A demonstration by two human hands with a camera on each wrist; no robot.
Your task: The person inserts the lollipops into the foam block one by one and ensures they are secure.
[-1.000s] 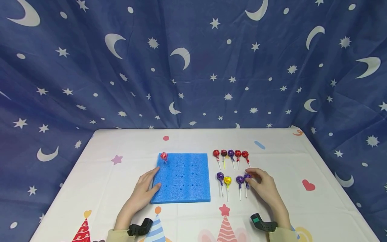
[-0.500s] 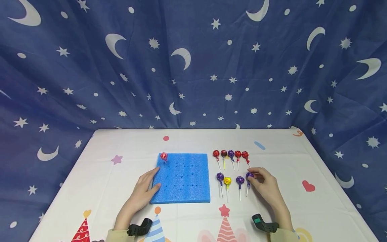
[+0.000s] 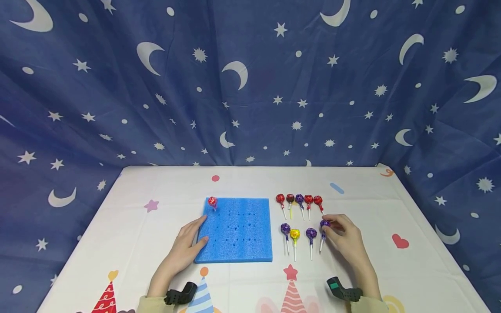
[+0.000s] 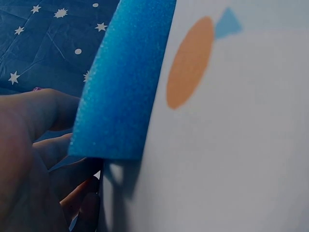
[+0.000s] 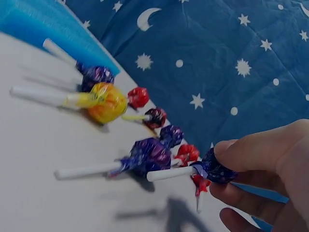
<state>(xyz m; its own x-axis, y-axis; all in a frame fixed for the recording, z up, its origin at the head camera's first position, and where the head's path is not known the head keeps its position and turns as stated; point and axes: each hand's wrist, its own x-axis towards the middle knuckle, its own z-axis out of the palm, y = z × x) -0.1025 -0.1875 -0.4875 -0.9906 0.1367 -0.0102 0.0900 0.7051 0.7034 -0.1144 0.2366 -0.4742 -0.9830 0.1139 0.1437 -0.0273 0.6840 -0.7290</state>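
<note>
In the head view my right hand (image 3: pixel 346 239) pinches a purple-wrapped lollipop (image 3: pixel 324 223) by its candy head, thumb against fingers. The right wrist view shows this lollipop (image 5: pixel 215 166) lifted off the table, its white stick pointing left. My left hand (image 3: pixel 184 245) rests on the left edge of a blue foam block (image 3: pixel 240 230), fingers loosely spread. Rows of small holes mark the block. One red-and-white lollipop (image 3: pixel 212 201) stands upright at its far left corner. Left of my right hand lie another purple lollipop (image 3: pixel 311 233), a yellow lollipop (image 3: pixel 295 234) and a further purple one (image 3: pixel 285 228).
Behind them lies a row of several lollipops, with a red one (image 3: pixel 280 198) at its left end and another red one (image 3: pixel 318 200) at its right, near my right fingertips. A white printed tablecloth (image 3: pixel 156 187) covers the table. A blue starry curtain (image 3: pixel 258 121) hangs behind.
My right hand has shifted slightly right and away from me with the purple lollipop, widening its gap from the neighbouring purple one. My left hand and the foam block stay still.
</note>
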